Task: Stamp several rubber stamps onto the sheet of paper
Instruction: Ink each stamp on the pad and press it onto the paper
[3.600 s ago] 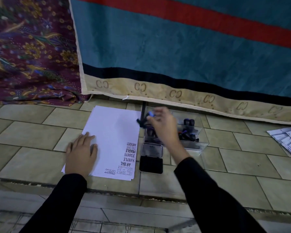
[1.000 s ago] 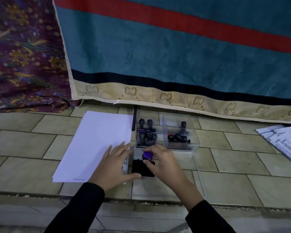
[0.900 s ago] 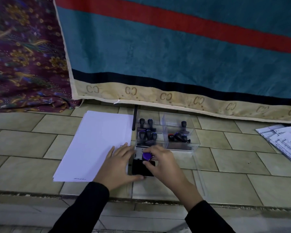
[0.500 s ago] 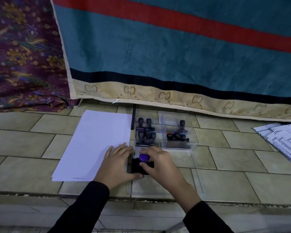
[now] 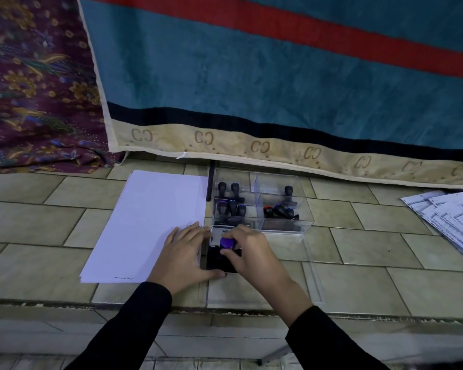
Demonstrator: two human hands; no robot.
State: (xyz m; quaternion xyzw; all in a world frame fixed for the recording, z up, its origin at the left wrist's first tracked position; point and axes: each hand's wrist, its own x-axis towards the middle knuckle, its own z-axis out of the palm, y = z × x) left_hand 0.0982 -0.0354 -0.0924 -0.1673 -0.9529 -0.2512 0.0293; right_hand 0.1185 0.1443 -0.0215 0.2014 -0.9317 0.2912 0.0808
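Observation:
A white sheet of paper (image 5: pixel 145 225) lies on the tiled counter, with printed stamp marks along its right edge, mostly hidden under my left hand (image 5: pixel 183 256). That hand lies flat on the paper's right edge, its thumb against the front of the black ink pad (image 5: pixel 219 263). My right hand (image 5: pixel 251 253) grips a purple-topped rubber stamp (image 5: pixel 227 243) and holds it down on the open ink pad. Just behind, a clear plastic box (image 5: pixel 278 225) holds several dark-handled stamps (image 5: pixel 231 205).
A spread stack of printed sheets (image 5: pixel 449 217) lies at the far right. A teal, red-striped cloth (image 5: pixel 278 76) and a floral cloth (image 5: pixel 38 89) hang behind. A thin black rod (image 5: pixel 211 182) stands between paper and box. The counter's front edge (image 5: pixel 225 309) runs below my wrists.
My right hand came from the stamp box to the ink pad with the purple stamp. My left hand slid right along the paper to the pad. In the last second both barely moved.

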